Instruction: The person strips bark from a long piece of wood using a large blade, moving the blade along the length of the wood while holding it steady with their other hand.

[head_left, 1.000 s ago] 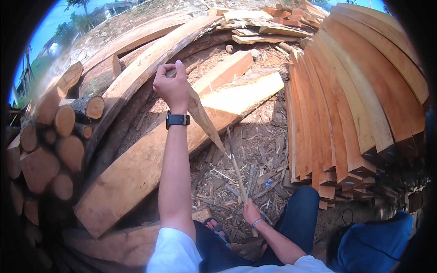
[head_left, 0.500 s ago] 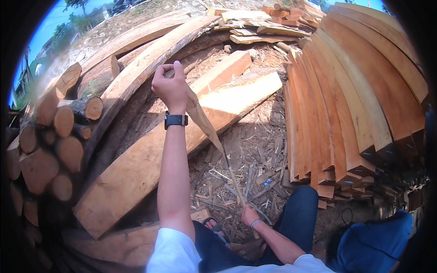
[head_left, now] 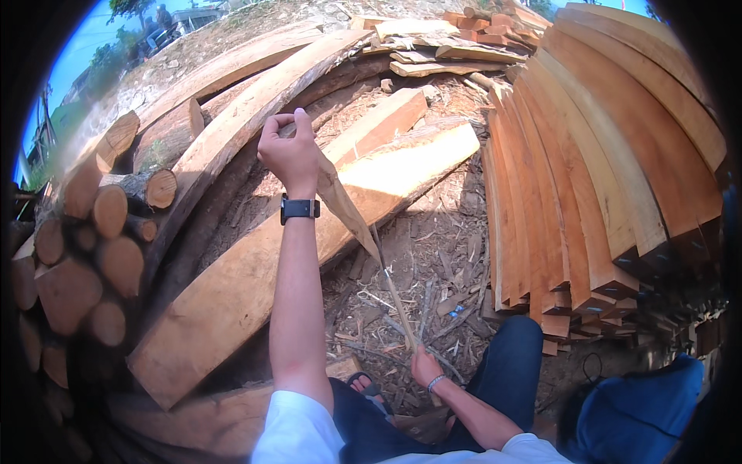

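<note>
My left hand [head_left: 289, 151], with a dark-banded watch on the wrist, is raised in front of me. Its fingers are curled round the upper end of a tapered wood strip [head_left: 340, 199], which slants down to the right to a narrow point. Lower down, my right hand [head_left: 426, 366] is closed round the pale wooden handle of a long, thin tool [head_left: 399, 308]. A narrow dark metal part tops the tool, at the strip's lower tip. Whether the metal touches the wood I cannot tell. Below both lies a thick pale plank [head_left: 232, 313].
Cut logs [head_left: 120, 263] are stacked on the left, with a long slab [head_left: 247, 108] beside them. Tall curved boards [head_left: 576, 193] stand on the right. Wood chips [head_left: 394, 340] litter the ground by my sandalled foot [head_left: 363, 383]. A blue cloth-like thing [head_left: 641, 410] sits at lower right.
Both hands keep their grips and nearly the same places. The tool's dark metal end now shows slightly higher beside the strip's tip. At the far upper left, figures show more fully.
</note>
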### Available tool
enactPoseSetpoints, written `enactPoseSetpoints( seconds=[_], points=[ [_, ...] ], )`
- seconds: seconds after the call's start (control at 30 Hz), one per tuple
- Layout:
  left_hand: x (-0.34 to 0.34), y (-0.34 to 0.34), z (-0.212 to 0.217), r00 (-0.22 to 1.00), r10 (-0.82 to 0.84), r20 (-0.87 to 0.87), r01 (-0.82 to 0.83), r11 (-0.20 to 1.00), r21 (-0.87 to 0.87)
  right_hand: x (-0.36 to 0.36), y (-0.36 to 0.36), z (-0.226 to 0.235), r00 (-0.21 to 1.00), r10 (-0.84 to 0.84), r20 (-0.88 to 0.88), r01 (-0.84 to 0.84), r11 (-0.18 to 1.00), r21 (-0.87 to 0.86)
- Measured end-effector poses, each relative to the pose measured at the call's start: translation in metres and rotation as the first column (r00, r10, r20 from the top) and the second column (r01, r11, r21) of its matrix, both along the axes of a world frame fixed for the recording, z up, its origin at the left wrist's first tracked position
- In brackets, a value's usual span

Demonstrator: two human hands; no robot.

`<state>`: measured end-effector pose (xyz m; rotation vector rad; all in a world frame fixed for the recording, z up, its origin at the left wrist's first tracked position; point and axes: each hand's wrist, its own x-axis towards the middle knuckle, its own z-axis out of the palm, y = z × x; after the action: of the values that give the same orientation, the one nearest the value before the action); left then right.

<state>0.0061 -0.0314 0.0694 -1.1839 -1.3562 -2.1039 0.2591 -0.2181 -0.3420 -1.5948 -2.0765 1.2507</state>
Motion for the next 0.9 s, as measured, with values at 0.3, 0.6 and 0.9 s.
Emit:
enactPoseSetpoints(
  seconds=[0.3, 0.6, 0.9],
  points=[
    [0.000, -0.004, 0.001, 0.996, -0.085, 0.011, 0.085, 0.996, -0.012, 0.004, 0.005, -0.009, 0.999, -0.005, 0.048, 0.004, 1.000, 0.020],
    [-0.001, -0.004, 0.001, 0.964, -0.267, -0.004, 0.268, 0.964, 0.003, 0.003, 0.002, -0.007, 0.999, -0.022, 0.035, 0.022, 1.000, 0.015],
    [0.001, -0.006, 0.003, 0.970, -0.244, -0.005, 0.244, 0.969, -0.039, 0.001, -0.003, -0.012, 1.000, -0.016, -0.026, 0.016, 1.000, 0.003]
  ],
)
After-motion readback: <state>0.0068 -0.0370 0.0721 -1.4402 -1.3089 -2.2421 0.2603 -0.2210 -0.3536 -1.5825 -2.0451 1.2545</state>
